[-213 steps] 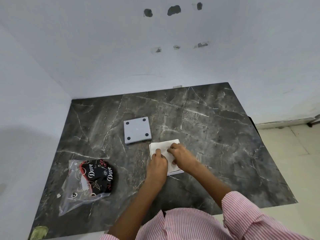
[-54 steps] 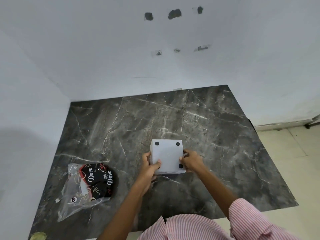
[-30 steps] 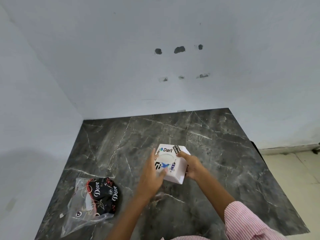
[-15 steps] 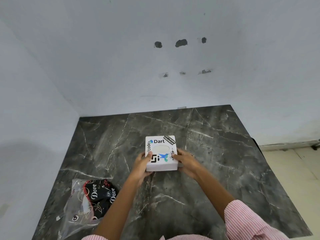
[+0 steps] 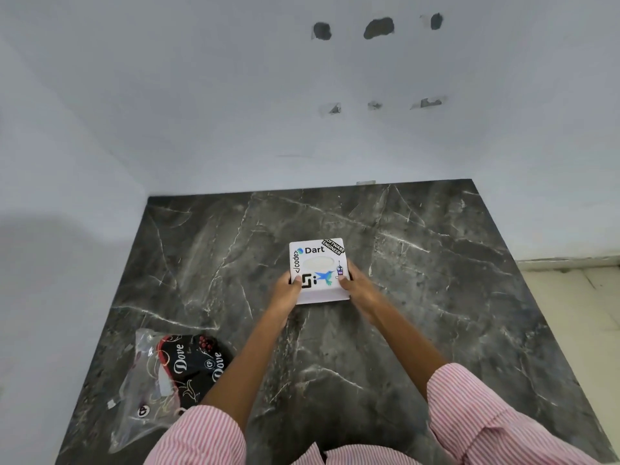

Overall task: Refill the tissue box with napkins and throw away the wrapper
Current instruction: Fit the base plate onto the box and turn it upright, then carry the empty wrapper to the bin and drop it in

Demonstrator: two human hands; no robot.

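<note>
Soft, even indoor light, wide-angle view

We see no hard shadows: only a broad grey shade on the left wall (image 5: pixel 50 236) and faint darkening under the forearms on the marble surface (image 5: pixel 436 263). The clear wrapper (image 5: pixel 151 374) catches small glints. The picture is fairly sharp in the middle, where the tissue box (image 5: pixel 318 293) lettering reads clearly, and softens and bends toward the edges, stretching the striped sleeves (image 5: pixel 486 414).
</note>
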